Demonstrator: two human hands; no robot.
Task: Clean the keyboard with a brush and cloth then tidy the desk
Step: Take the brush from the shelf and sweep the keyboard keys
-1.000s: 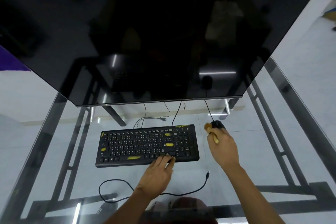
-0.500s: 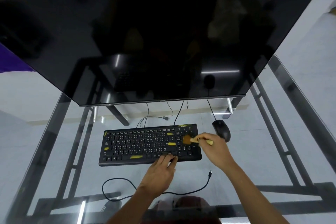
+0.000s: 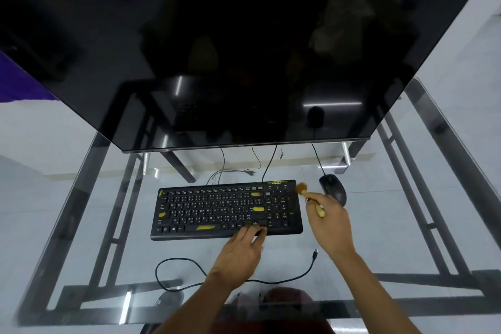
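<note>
Keyboard (image 3: 227, 209): lay flat on glass table (image 3: 81, 225).
Left hand (image 3: 240, 251): fingers released, resting on front keys.
Right hand (image 3: 329, 228): at keyboard's 3 o'clock, fingers grasping brush (image 3: 310, 198).

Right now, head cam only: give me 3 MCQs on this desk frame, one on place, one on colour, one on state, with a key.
1. Where is the mouse relative to the keyboard?
A. Right of it
B. Left of it
C. On top of it

2. What colour are the smears on some keyboard keys?
A. Red
B. Yellow
C. White

3. What is the right hand doing?
A. Lying flat and empty on the glass desk
B. Gripping the mouse
C. Holding a brush

Key:
1 A, the mouse sits on the glass desk off the keyboard's right end, near its far corner.
2 B, yellow marks show on the spacebar and a few other keys.
3 C, the brush is held by its wooden handle, bristles by the keyboard's far right corner, while the left hand rests its fingertips on the keyboard's near edge.
</note>
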